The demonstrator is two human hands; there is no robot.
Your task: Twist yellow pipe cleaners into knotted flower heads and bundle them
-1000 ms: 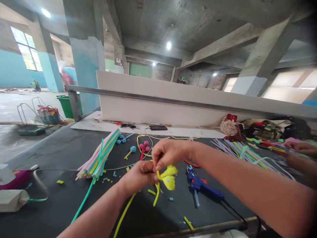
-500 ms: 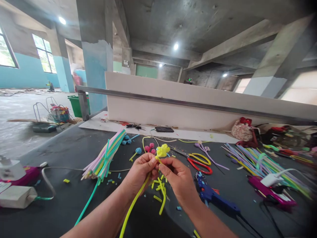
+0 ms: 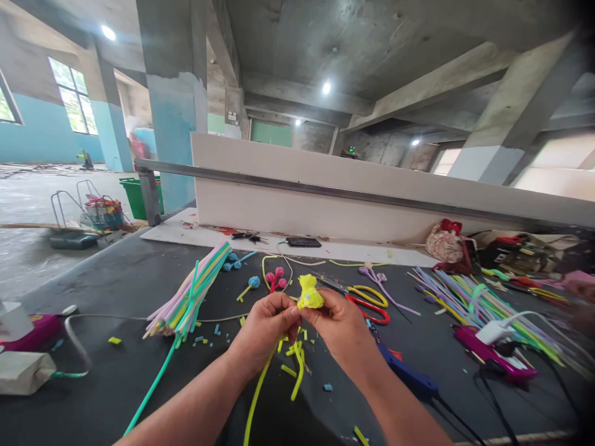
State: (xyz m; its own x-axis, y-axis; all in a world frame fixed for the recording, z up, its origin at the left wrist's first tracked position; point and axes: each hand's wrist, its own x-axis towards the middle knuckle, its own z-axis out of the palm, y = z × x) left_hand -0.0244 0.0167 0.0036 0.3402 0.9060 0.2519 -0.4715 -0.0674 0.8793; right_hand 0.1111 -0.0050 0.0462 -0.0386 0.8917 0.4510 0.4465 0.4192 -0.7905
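Observation:
A fuzzy yellow pipe-cleaner flower [image 3: 308, 292] is held up between both hands over the dark table. My left hand [image 3: 269, 325] is closed in a pinch at the flower's left side and base. A long yellow pipe cleaner [image 3: 255, 402] trails down from beneath that hand. My right hand [image 3: 337, 325] pinches the flower from the right with thumb and fingers. Cut yellow pieces [image 3: 297, 365] lie below the hands. Behind them are a pink pipe-cleaner flower cluster [image 3: 277, 280] and a blue one [image 3: 253, 282]. Scissors [image 3: 369, 303] with red and yellow handles lie beyond my right hand.
A blue glue gun [image 3: 411, 371] lies right of my right forearm, partly hidden. Pipe-cleaner bundles lie left [image 3: 188, 294] and right [image 3: 483, 300]. A magenta power strip [image 3: 497, 359] has cords. A phone [image 3: 303, 242] lies at the back. A blurred hand [image 3: 581, 291] appears at far right.
The yellow flower has tipped toward the camera, and a pale spot now shows on it. My right fingers have moved onto the flower itself. The view has shifted slightly.

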